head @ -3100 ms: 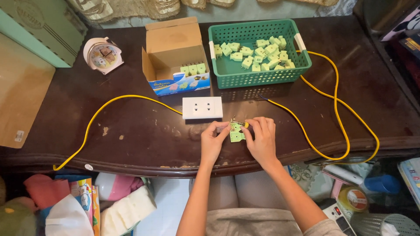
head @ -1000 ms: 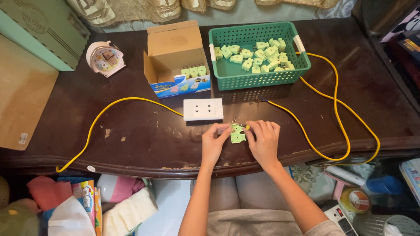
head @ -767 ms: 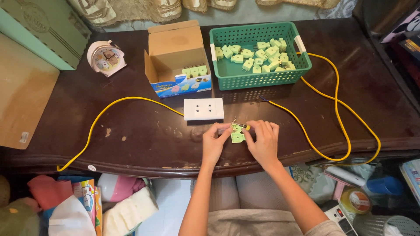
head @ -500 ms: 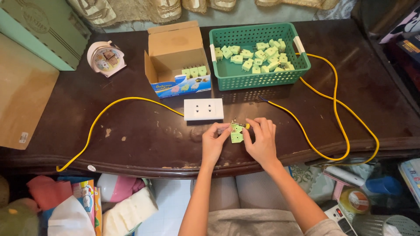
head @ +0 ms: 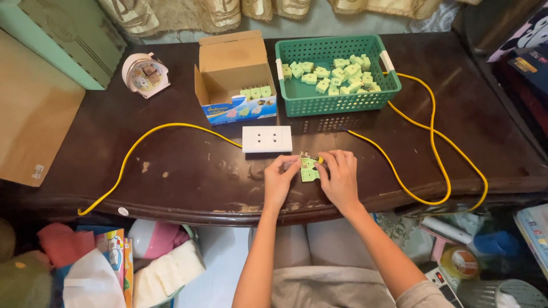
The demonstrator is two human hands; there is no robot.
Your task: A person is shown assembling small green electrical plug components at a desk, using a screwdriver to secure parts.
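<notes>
**Green plug piece pinched between both hands at the worktop edge**

Pale green was the little plug part point(head: 309, 170) you had in front of you, sitting low on the dark wooden worktop point(head: 188, 171) near its front edge. Your left hand point(head: 279, 179) had its fingers point(head: 292, 162) closed on the part's left side, and your right hand point(head: 339, 178) gripped it from the right, fingers curled over the top corner where a bit of yellow showed. Couldn't tell exactly what that yellow bit was, too small.

Just behind your hands lay the white socket block point(head: 267, 139), with a yellow cable point(head: 142, 140) running off its left side. Further back, the green basket point(head: 337, 102) held a pile of matching green parts point(head: 337, 74), and the open cardboard box point(head: 234, 74) beside it had a few more lined up inside. A small pink clock point(head: 145, 74) stood off to the left.
</notes>
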